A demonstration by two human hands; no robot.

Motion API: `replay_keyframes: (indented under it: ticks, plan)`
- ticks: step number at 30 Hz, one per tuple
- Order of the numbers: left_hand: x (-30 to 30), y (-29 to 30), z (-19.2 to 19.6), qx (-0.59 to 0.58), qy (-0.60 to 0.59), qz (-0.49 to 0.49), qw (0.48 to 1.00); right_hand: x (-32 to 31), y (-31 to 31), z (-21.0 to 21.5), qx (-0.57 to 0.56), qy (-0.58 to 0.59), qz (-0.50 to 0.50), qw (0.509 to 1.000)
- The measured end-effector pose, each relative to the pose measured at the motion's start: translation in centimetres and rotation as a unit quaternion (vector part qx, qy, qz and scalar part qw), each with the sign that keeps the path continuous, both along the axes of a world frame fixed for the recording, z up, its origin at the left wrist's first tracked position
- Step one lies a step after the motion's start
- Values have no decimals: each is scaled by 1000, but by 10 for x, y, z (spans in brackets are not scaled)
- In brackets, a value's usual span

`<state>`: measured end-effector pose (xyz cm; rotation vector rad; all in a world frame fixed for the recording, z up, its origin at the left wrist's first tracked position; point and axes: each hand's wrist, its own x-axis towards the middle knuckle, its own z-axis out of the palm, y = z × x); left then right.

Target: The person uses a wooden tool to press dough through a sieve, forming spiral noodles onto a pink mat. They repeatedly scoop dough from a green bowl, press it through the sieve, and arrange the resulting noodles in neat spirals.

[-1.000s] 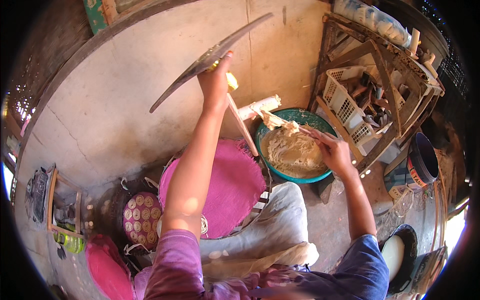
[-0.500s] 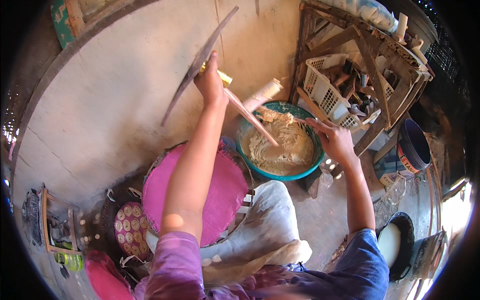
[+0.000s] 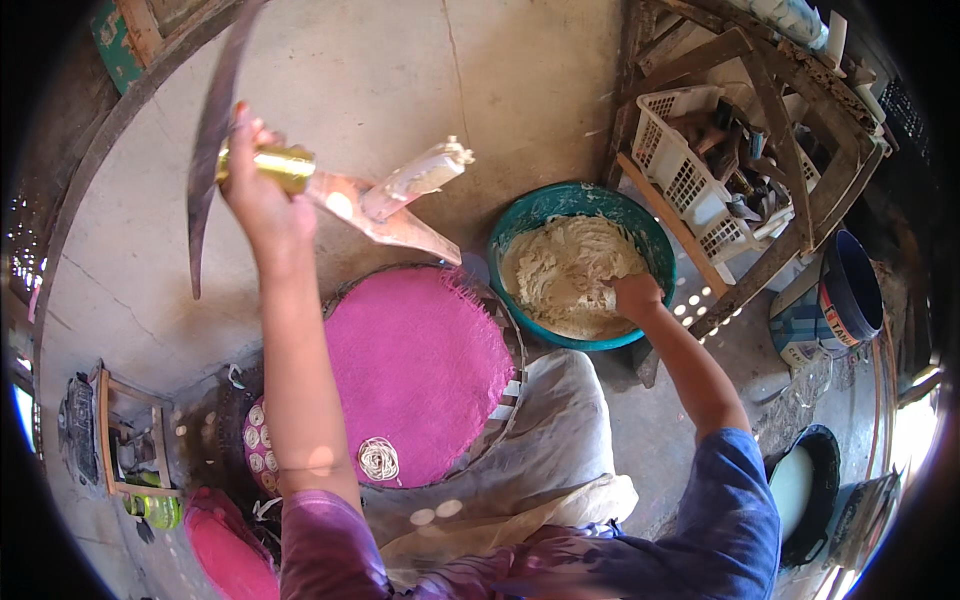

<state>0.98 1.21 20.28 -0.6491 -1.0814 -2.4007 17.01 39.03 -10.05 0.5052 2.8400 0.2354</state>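
Observation:
My left hand (image 3: 262, 205), raised at the upper left, closes around a wooden hand press (image 3: 270, 168) with a gold cylinder. The press has a long, dark curved bar on one side and a paler board with a round, dough-tipped peg on the other. My right hand (image 3: 638, 296) reaches into the right side of a green basin (image 3: 662, 237) of pale, sticky dough (image 3: 570, 265). Its fingers are curled at the dough; whatever they grip is hidden. Below my left hand, a round tray covered with pink cloth (image 3: 425, 365) carries one coiled dough strand (image 3: 378, 459).
Smaller coils (image 3: 257, 440) lie partly behind my left forearm. At the upper right, a white plastic basket (image 3: 665, 150) stands by a wooden frame (image 3: 790, 170). A paint bucket (image 3: 835, 300) and a black tub of whitish liquid (image 3: 815, 500) stand right. A pale wall (image 3: 360, 70) rises ahead.
My left hand has swung left with the press, away from the basin. My right hand has lowered into the dough; the dough-coated tool it held above the basin no longer shows. The view has shifted.

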Motion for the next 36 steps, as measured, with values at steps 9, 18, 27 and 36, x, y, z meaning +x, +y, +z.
replay_keyframes:
  ticks: [9,18,27,36]
  plan:
    - [-14,-66,-25,11,-11,-182,983,24,-15,-9,-131,31,7,991]
    - [-11,-97,-18,-18,-30,-222,975,89,-12,186,-295,153,6,943]
    - [80,-80,-58,-616,331,327,636,109,-108,315,-493,127,179,842]
    - [124,-113,-69,-603,287,287,687,82,-229,315,-74,308,393,863]
